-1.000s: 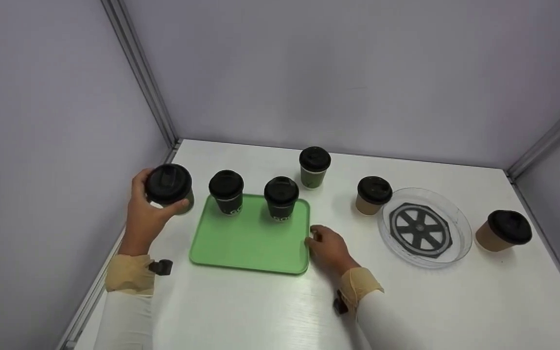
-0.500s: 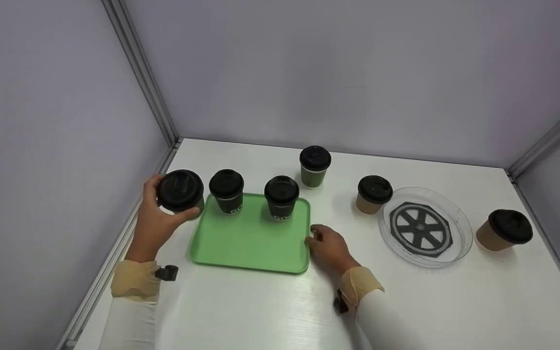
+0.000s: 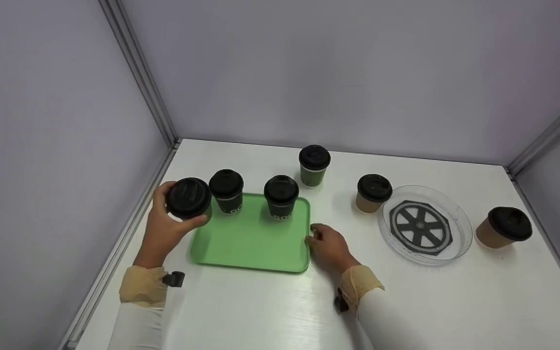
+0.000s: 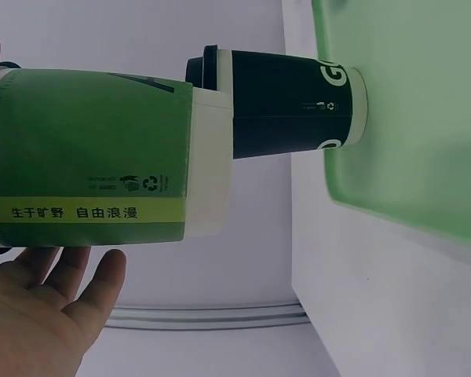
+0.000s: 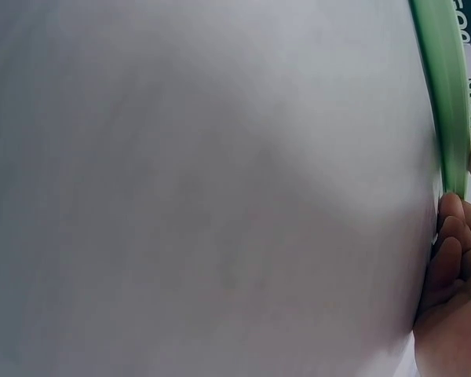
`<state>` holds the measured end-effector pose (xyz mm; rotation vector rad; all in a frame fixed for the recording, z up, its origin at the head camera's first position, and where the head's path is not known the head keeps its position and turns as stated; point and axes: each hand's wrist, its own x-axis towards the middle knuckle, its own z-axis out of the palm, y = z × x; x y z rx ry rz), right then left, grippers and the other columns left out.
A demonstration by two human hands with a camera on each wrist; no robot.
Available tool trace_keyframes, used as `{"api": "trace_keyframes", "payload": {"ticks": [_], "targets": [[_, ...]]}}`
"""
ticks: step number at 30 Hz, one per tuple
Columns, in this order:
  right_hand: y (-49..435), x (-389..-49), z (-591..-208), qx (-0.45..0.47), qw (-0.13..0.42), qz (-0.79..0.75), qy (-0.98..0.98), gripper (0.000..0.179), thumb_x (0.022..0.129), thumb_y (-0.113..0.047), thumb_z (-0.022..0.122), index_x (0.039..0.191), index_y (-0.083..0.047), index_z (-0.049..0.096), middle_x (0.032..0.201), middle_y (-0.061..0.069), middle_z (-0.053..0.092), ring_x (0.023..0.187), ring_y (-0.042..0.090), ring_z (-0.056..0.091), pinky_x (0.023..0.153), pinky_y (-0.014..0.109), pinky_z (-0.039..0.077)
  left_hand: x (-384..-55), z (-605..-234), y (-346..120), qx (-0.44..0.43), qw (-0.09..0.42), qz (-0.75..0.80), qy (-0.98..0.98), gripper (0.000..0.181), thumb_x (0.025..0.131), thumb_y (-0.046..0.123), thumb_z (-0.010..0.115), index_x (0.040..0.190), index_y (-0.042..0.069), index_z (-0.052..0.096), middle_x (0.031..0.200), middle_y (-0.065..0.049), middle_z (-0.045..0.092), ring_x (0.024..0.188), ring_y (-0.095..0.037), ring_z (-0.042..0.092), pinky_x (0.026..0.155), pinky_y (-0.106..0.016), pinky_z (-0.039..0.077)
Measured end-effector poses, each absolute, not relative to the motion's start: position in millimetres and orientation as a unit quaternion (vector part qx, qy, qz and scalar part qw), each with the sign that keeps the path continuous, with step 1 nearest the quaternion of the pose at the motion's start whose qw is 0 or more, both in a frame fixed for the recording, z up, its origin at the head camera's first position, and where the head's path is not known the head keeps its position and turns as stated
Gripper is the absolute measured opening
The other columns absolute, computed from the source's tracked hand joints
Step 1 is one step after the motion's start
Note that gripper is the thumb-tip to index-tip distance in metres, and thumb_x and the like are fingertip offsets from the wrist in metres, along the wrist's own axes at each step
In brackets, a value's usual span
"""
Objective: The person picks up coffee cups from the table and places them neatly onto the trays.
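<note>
Evidently the left hand (image 3: pixel 166 231) has the delicate share: its thumb and fingers are spread wide around the lidded green paper cup (image 4: pixel 86 157), gripping it high, near the lid. The cup hangs nearly upright, its base clear of the surface, at the tray's corner nearest that hand. Just beyond it stands a dark lettered cup (image 3: pixel 226 189); whether the two touch I cannot tell.

Meanwhile the right hand (image 3: pixel 329 247) pinches the near rim of the green tray (image 3: pixel 251 248), fingers curled low against the edge and thumb above. That hold should be kept light, since a tug or lift could topple both that cup and the second dark cup (image 3: pixel 281 197), closer to the right hand.

For good handling, the left hand would best squeeze the paper wall gently, never hauling by the lid alone, and keep the cup level. Any move towards the right hand calls for passing on the near side of the dark cups. Lowering should be slow, the base meeting flat tray rather than rim, before the fingers loosen.
</note>
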<state>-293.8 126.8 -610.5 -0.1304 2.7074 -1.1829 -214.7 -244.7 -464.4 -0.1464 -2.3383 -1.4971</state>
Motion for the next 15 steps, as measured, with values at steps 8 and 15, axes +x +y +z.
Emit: {"api": "trace_keyframes", "payload": {"ticks": [8, 15], "targets": [[126.3, -291.2, -606.6, -0.049, 0.085, -0.391, 0.915, 0.04, 0.095, -0.028, 0.062, 0.129, -0.007, 0.06, 0.097, 0.0, 0.059, 0.09, 0.019, 0.054, 0.085, 0.041, 0.044, -213.5, -471.4, -241.0, -0.047, 0.166, -0.531, -0.829, 0.093, 0.072, 0.014, 0.089, 0.143, 0.003, 0.031, 0.136, -0.015, 0.046, 0.127, -0.027, 0.042, 0.105, -0.05, 0.03], [125.7, -291.0, -607.5, -0.056, 0.081, -0.39, 0.916, 0.039, 0.095, -0.027, 0.063, 0.128, -0.007, 0.061, 0.093, 0.0, 0.058, 0.085, 0.018, 0.053, 0.08, 0.04, 0.044, -211.5, -477.6, -236.3, -0.046, 0.159, -0.533, -0.83, 0.091, 0.07, 0.012, 0.089, 0.142, 0.004, 0.033, 0.136, -0.015, 0.047, 0.126, -0.025, 0.043, 0.105, -0.048, 0.03]]}}
